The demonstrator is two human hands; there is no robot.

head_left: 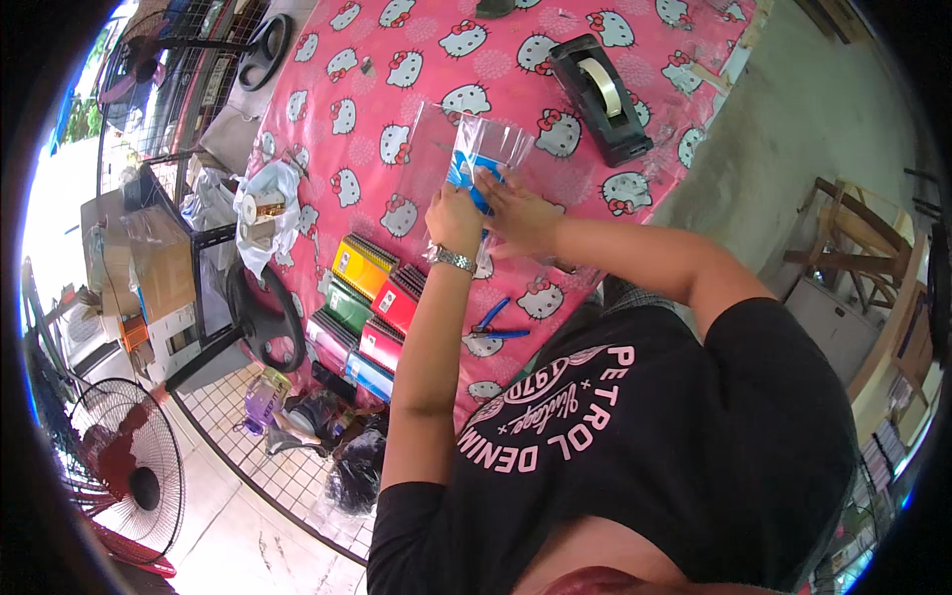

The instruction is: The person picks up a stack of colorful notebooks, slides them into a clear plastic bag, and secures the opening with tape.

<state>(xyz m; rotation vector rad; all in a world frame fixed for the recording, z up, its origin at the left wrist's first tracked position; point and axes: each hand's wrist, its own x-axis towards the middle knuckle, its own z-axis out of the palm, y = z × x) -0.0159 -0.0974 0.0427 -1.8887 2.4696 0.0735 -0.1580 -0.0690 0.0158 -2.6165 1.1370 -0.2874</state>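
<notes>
So going left to right: along the left edge of the pink cat-print surface (516, 59) there's a crumpled clear bag with a tape roll (260, 210) in it, then a fanned stack of small spiral notebooks (365, 297) in yellow, green, red, pink and blue that looks untouched so far, with blue-handled pliers (493, 325) lying just beside them near the close edge. Around the middle of the surface the left hand (454, 220), wristwatch on, has its fingers closed on the lower edge of a clear plastic sleeve (483, 149), and a blue-and-white item (466, 169) sits partly inside that sleeve. My read is the bagging of this one piece is about halfway: it's in, but the sleeve's mouth doesn't look folded or sealed yet, and the whole stack is left to go. The right hand (524, 220) lies just beside the left, fingers spread fairly flat, pressing down on the sleeve and the blue item. Further right, toward the far right corner, a black tape dispenser (601, 97) stands well apart from both hands.
</notes>
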